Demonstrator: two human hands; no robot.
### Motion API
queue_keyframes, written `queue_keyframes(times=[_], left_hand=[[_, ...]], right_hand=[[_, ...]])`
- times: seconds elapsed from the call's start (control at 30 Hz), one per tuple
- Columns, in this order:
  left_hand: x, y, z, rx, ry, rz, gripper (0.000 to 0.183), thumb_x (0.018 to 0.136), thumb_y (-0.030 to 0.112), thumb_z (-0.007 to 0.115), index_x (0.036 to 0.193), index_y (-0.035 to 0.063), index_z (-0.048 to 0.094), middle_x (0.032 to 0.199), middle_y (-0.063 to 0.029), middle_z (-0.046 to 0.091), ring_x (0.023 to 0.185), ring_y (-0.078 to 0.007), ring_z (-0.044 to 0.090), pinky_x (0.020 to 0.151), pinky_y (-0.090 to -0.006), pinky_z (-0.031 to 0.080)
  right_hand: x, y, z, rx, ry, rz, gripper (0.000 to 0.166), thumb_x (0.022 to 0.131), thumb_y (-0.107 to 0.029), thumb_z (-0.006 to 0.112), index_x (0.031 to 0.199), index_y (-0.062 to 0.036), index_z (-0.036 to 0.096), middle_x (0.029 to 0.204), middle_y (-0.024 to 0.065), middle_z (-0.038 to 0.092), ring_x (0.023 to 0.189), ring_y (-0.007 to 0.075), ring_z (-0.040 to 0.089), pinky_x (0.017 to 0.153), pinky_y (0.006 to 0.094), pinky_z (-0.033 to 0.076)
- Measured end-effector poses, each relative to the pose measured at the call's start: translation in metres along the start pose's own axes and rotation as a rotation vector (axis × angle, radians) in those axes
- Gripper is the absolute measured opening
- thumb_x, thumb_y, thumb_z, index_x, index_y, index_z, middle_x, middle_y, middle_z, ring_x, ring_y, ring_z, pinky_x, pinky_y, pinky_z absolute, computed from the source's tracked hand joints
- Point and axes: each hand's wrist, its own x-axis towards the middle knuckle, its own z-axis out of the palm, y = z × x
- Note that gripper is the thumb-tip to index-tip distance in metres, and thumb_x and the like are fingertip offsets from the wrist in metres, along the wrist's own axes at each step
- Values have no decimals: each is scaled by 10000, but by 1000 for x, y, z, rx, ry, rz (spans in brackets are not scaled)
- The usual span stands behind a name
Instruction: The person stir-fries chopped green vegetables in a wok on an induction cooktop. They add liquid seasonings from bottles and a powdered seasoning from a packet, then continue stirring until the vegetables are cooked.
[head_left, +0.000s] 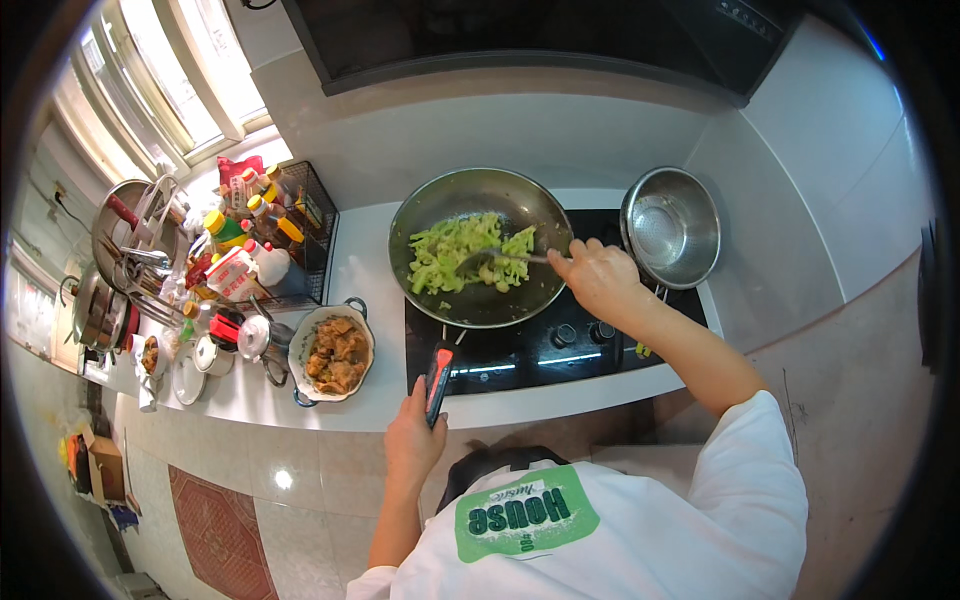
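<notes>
A large metal wok (517, 195) sits on the left side of the black glass cooktop (517, 367). Chopped green vegetable pieces (457, 247) lie in it, mixed with some paler bits. My right hand (604, 281) grips the handle of a metal spatula or ladle (480, 261), whose head rests among the vegetables. The far end of that handle is hidden inside my fist. Below the wok, my left hand (416, 431) is closed around the wok's black and red handle (439, 379).
Right of the wok stand nested steel bowls (671, 229). A two-handled dish (300, 349) holds browned food pieces (339, 352). Farther left are a kettle-like metal pot (259, 337), a wire rack (319, 217) of sauce bottles and a utensil-filled drainer (135, 262). A range hood (525, 37) hangs above.
</notes>
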Motion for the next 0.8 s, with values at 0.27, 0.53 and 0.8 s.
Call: queue_keyframes(times=[0.27,0.53,0.8], left_hand=[[0,1,-1,5,-17,-36,612,707,137,641,1263,60,398,983,-192,566,851,-355,573,723,-389,460],[1,-3,2,-27,-2,-17,613,703,128,640,1261,50,400,1005,-200,562,860,-360,571,729,-392,460],[1,0,1,-33,1,-6,615,691,107,647,1253,37,405,978,-199,566,851,-359,571,720,-387,462]], right_hand=[[65,-8,6,92,203,39,311,732,-115,534,1032,-175,592,836,75,514,822,225,528,627,323,463],[25,36,12,63,45,-14,245,781,-153,515,994,-191,629,832,92,505,850,231,526,638,320,464],[-22,60,-39,-131,-177,49,254,733,-139,548,958,-192,654,845,62,532,875,208,528,637,326,467]])
